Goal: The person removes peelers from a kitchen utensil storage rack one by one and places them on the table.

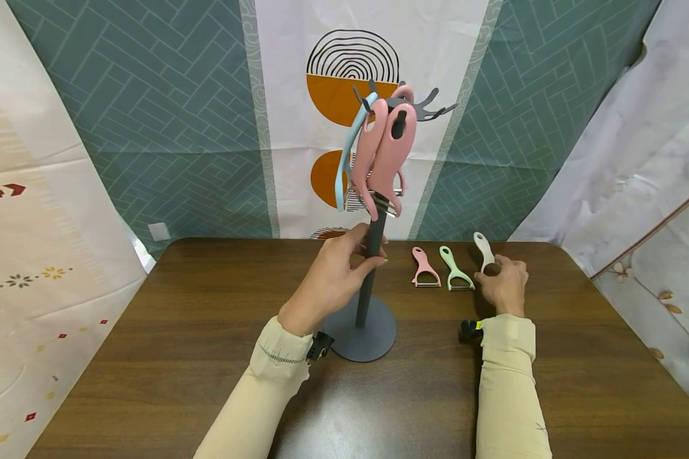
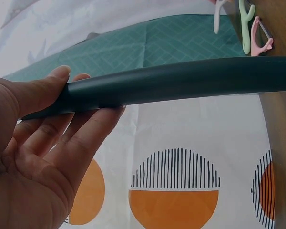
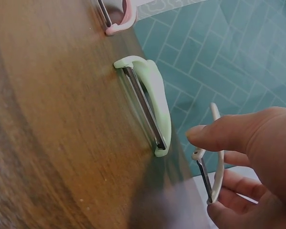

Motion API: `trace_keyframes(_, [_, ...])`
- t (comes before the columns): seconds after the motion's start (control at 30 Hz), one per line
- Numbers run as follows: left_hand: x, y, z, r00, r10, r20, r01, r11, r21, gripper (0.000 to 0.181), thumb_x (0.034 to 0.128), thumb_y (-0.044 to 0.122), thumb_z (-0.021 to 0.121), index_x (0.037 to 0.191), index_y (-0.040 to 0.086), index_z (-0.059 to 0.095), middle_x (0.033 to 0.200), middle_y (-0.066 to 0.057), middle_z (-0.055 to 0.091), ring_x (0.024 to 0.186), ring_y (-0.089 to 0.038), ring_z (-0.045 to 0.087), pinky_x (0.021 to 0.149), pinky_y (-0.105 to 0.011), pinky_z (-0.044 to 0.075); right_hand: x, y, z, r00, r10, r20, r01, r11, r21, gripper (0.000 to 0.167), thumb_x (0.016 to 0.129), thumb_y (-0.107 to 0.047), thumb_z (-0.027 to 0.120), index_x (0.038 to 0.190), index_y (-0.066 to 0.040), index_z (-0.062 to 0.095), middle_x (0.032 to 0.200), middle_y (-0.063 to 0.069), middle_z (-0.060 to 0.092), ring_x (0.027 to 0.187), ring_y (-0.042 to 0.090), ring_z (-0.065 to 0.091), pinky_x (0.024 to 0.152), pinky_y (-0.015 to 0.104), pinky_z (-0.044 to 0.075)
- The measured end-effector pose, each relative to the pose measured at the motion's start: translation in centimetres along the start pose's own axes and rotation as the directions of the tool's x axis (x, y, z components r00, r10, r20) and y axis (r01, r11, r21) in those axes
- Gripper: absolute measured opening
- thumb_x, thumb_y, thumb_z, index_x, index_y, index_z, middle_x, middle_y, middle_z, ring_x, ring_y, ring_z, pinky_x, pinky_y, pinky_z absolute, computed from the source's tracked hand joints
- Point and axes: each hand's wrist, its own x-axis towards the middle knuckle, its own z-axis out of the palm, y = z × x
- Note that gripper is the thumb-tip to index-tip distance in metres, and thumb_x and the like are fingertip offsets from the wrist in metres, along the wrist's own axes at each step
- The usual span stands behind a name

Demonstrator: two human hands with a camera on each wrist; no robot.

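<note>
My left hand (image 1: 328, 274) grips the dark pole (image 1: 367, 296) of an upright stand, thumb on one side and fingers on the other in the left wrist view. Pink peelers (image 1: 395, 150) and a light blue peeler (image 1: 349, 150) hang from hooks (image 1: 427, 113) at its top; they partly cover one another. Over on the right, my right hand (image 1: 506, 287) holds a white peeler (image 1: 483, 246) by its blade end. In the right wrist view, thumb and fingers pinch the frame of that white peeler (image 3: 219, 174) around its blade.
A green peeler (image 1: 452, 264) and a pink peeler (image 1: 421, 261) lie side by side left of my right hand on the brown wooden table (image 1: 207, 331). The stand's round base (image 1: 373, 341) rests on the tabletop. Patterned cloth (image 1: 178, 127) hangs behind the table.
</note>
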Motion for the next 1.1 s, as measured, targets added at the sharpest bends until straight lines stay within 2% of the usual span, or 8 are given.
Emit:
trace_keyframes(0.43, [0.01,0.04,-0.01,1.000,0.003,0.003,-0.003,1.000,-0.009,0.014,0.0964,0.011,0.071,0.108,0.011,0.062,0.098,-0.001,0.074,0.095,-0.013,0.071,0.077,-0.028,0.059,0.01,0.32,0.31,1.000,-0.005,0.007,0.005,1.000,-0.014,0.065,0.089,-0.010,0.071,0.144,0.012,0.045,0.142,0.040,0.038,0.138,0.056,0.029,0.117,0.061,0.029])
trace_keyframes(1.1, [0.05,0.02,-0.05,1.000,0.000,-0.003,0.000,1.000,-0.005,0.015,0.0965,0.011,0.071,0.109,0.011,0.063,0.097,-0.001,0.075,0.094,-0.013,0.071,0.074,-0.029,0.058,0.13,0.77,0.62,0.999,-0.002,0.040,0.004,0.999,-0.049,0.064,0.088,-0.010,0.072,0.143,0.013,0.046,0.139,0.042,0.039,0.136,0.058,0.029,0.115,0.060,0.028])
